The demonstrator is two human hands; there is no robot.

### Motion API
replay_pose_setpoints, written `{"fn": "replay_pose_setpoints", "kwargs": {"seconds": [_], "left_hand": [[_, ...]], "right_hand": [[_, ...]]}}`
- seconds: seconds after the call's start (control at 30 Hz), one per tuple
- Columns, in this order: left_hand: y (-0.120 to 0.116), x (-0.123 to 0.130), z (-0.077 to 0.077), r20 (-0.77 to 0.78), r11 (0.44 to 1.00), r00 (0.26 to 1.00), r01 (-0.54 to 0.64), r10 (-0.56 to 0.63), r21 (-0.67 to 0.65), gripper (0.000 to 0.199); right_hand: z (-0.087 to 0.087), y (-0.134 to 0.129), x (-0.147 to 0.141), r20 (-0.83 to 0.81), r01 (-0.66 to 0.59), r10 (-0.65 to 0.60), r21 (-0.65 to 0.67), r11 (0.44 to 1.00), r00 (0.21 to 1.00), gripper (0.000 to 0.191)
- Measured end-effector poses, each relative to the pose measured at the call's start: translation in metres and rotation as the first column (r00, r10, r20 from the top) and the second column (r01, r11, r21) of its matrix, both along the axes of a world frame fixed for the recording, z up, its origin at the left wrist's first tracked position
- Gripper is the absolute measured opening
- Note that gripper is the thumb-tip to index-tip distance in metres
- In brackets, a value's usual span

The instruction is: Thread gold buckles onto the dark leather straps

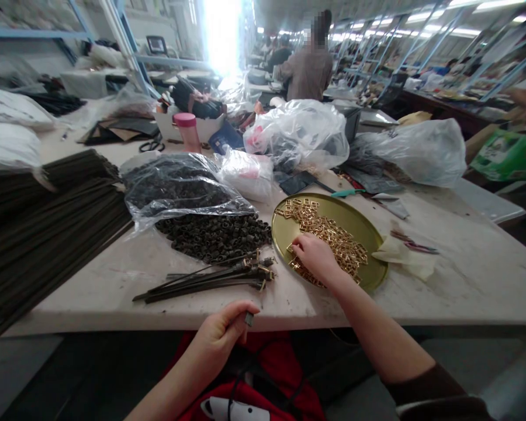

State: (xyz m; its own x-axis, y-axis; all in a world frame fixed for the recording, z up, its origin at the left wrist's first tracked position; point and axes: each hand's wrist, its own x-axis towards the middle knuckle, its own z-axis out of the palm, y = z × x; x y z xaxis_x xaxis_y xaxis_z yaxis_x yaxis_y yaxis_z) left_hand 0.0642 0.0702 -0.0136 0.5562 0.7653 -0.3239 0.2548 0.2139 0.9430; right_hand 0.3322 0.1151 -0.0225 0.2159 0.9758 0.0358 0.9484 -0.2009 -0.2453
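My left hand (225,328) is closed in front of the table edge, with the short end of a dark strap (249,318) poking out between thumb and fingers. The rest of that strap is hidden. Over a round gold-coloured tray (374,275), my right hand (316,257) pinches a small gold buckle (291,248) at its fingertips. Many more gold buckles (333,234) are heaped in the tray. Left of it lies a small bundle of dark straps (201,286) with gold buckles on their ends. Behind them spreads a pile of small black loops (219,237).
A large stack of dark straps (48,228) covers the left side. Plastic bags (298,134), a pink-lidded bottle (186,131) and black scissors (151,144) stand or lie farther back. Tweezers (421,248) rest on the right. Another person (309,73) is in the background.
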Motion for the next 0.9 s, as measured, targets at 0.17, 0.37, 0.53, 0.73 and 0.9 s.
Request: {"fn": "replay_pose_setpoints", "kwargs": {"seconds": [0.17, 0.37, 0.53, 0.73, 0.9], "left_hand": [[-0.005, -0.005, 0.006, 0.004, 0.999, 0.999, -0.045, 0.046, -0.024, 0.03], [-0.017, -0.012, 0.014, 0.003, 1.0, 1.0, -0.023, 0.023, 0.006, 0.029], [-0.024, -0.023, 0.015, 0.033, 0.999, 0.999, -0.035, 0.034, 0.03, 0.028], [-0.03, -0.03, 0.017, 0.043, 0.999, 0.998, -0.037, 0.036, 0.033, 0.029], [-0.029, -0.034, 0.015, 0.072, 0.998, 0.996, -0.047, 0.044, 0.033, 0.028]], "right_hand": [[0.003, 0.008, -0.01, 0.06, -0.054, 0.055, -0.023, 0.998, 0.997, 0.019], [0.016, 0.007, -0.053, 0.048, -0.252, 0.253, -0.041, 0.967, 0.966, 0.016], [0.013, 0.027, -0.061, 0.095, -0.214, 0.219, -0.062, 0.975, 0.971, 0.02], [0.003, 0.037, -0.061, 0.144, -0.177, 0.194, -0.126, 0.976, 0.97, 0.017], [-0.001, 0.031, -0.063, 0.158, -0.189, 0.209, -0.133, 0.973, 0.965, 0.018]]}}
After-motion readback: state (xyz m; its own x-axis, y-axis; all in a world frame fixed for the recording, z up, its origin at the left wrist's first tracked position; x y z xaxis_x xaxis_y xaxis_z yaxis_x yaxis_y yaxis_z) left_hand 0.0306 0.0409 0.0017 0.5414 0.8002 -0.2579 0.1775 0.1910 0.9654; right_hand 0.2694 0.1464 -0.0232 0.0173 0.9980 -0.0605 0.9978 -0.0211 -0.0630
